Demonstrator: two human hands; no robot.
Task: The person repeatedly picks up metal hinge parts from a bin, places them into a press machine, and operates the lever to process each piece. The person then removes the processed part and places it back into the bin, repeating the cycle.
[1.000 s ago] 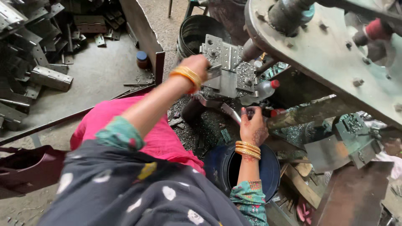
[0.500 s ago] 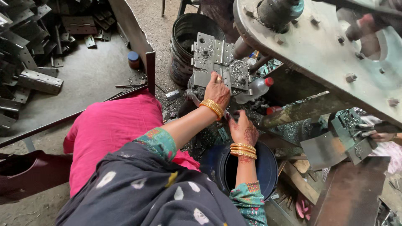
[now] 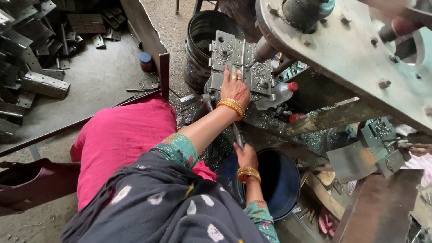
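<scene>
Head view. The left hand (image 3: 235,88) lies palm-down, fingers spread flat, on a grey metal hinge plate (image 3: 231,54) that rests on the machine's work surface, strewn with metal shavings; it presses the plate rather than gripping it. Half a second earlier this hand sat lower and nearer the body, at the plate's near edge, and a second ago it was raised further to the left; it has thus travelled forward onto the plate, which suggests the plate is now being seated or steadied. The right hand (image 3: 246,157), below and nearer the body than the left hand, is closed around a thin dark metal strip (image 3: 238,136) that points up toward the left wrist; it has dropped from its earlier place near the red-capped parts to just above the rim of a dark blue bucket (image 3: 288,198). Just right of the left hand lies a clear plastic bottle (image 3: 276,94) with a red cap. Beyond the left hand stands a black drum (image 3: 202,49). Far left of both hands, loose hinges (image 3: 42,83) lie heaped on the floor. Another person's hand (image 3: 418,148) shows at the far right edge.
</scene>
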